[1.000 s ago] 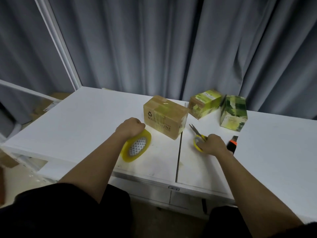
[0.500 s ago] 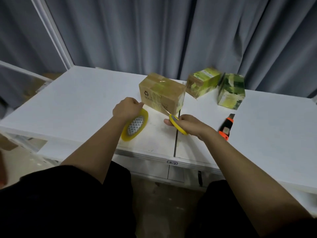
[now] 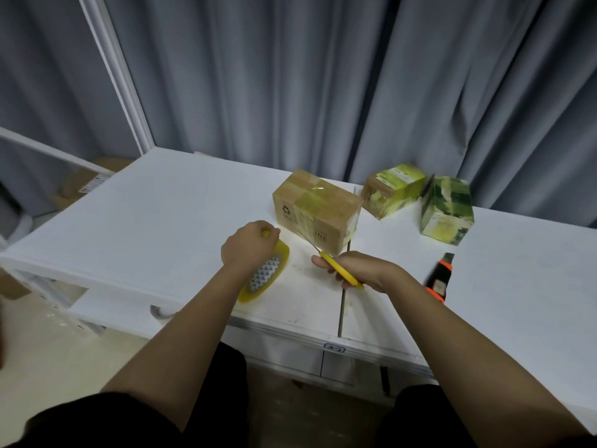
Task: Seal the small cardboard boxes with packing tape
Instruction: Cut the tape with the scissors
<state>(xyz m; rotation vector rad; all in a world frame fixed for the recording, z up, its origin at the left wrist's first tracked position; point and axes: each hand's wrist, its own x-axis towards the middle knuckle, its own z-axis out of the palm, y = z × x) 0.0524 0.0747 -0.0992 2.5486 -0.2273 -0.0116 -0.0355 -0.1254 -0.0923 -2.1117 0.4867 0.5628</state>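
Note:
A brown cardboard box (image 3: 315,210) with clear tape across its top and front stands on the white table (image 3: 161,221). My left hand (image 3: 250,245) grips a yellow roll of packing tape (image 3: 268,276) standing on edge just left of the box. A strip of tape runs from the roll toward the box front. My right hand (image 3: 358,270) grips yellow-handled scissors (image 3: 339,270), whose blades point up-left at that strip near the box's lower front edge.
Two green printed boxes (image 3: 395,189) (image 3: 447,210) lie behind and right of the brown box. An orange and black utility knife (image 3: 439,279) lies right of my right hand. A seam (image 3: 342,305) splits the table. Grey curtains hang behind; cardboard sits at far left.
My right hand picked the scissors up from the table and carried them left to the tape strip by the brown box. My left hand has stayed on the roll.

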